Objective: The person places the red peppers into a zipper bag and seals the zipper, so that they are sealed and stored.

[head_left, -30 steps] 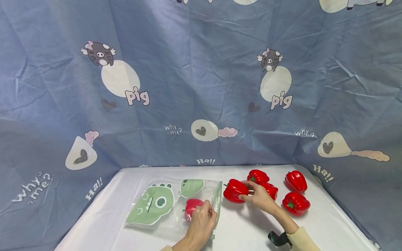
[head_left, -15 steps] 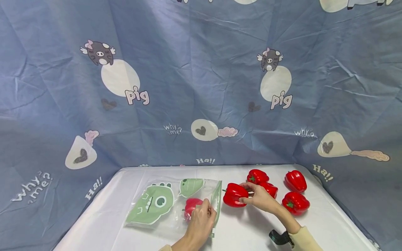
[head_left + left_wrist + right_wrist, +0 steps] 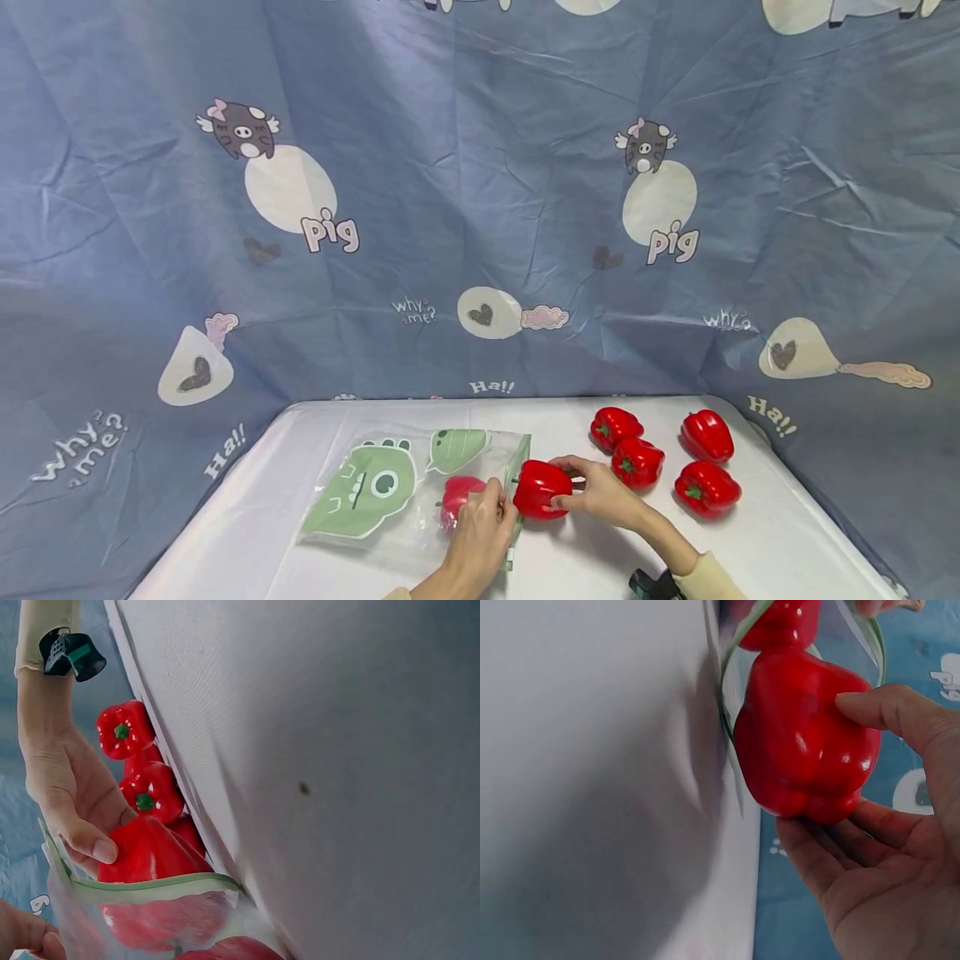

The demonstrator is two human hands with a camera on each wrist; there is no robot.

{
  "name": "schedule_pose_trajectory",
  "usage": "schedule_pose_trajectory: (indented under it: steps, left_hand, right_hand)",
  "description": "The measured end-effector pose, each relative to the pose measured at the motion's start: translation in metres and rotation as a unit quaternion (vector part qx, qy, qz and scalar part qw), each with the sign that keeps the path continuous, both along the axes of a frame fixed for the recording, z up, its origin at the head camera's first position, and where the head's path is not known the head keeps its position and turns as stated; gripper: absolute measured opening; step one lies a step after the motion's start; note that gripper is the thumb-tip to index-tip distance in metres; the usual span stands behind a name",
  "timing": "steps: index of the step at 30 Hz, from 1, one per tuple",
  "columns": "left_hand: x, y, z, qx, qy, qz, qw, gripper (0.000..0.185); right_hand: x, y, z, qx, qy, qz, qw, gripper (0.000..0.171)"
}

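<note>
Head view, nearest first: two bare hands work at the front of a white counter (image 3: pixel 600 567). The left hand (image 3: pixel 480 533) lies with its back up on a clear plastic zip bag (image 3: pixel 420 492), its fingers curled to pinch the bag's green-edged mouth. The right hand (image 3: pixel 596 498) comes in from the right, wrist low and forearm in a pale cream sleeve (image 3: pixel 712 579), with a dark wrist device at the cuff. Its grip is closed round a red bell pepper (image 3: pixel 542 489), thumb on one side and fingers cupped behind, so the pepper sits right at the bag's mouth, just beside the left hand's knuckles.

The held pepper is glossy, bright red and lobed, with a small stem pointing toward the bag. From the right wrist view its skin is smooth and waxy with sharp highlights, and the bag's rim curves round its far end. A second red pepper (image 3: pixel 459 493) already lies inside the bag, blurred by the film. The bag is printed with pale green cartoon dinosaur shapes.

Farther back on the right, four more red peppers (image 3: pixel 637 462) rest on the counter in a loose cluster, apart from the hands. Behind everything hangs a creased blue fabric backdrop (image 3: pixel 480 208) printed with small pigs and words.
</note>
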State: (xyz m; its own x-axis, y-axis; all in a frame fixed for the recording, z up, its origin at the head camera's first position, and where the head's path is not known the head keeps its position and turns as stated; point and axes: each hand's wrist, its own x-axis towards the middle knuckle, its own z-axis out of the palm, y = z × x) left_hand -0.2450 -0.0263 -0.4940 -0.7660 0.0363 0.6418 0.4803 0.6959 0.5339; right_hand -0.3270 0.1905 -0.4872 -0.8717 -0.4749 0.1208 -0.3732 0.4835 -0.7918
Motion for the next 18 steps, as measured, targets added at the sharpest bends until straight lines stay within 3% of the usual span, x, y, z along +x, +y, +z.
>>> schedule_pose_trajectory:
  steps: [6, 18]
  left_hand:
    - [0.001, 0.0, 0.002, -0.001, -0.031, -0.009, 0.9995, 0.018]
    - [0.001, 0.0, -0.001, -0.003, -0.019, -0.009, 0.9998, 0.019]
  right_hand:
    - [0.004, -0.006, -0.001, 0.005, 0.001, 0.0, 1.0, 0.055]
    - [0.007, -0.013, -0.008, -0.033, -0.014, 0.024, 0.999, 0.055]
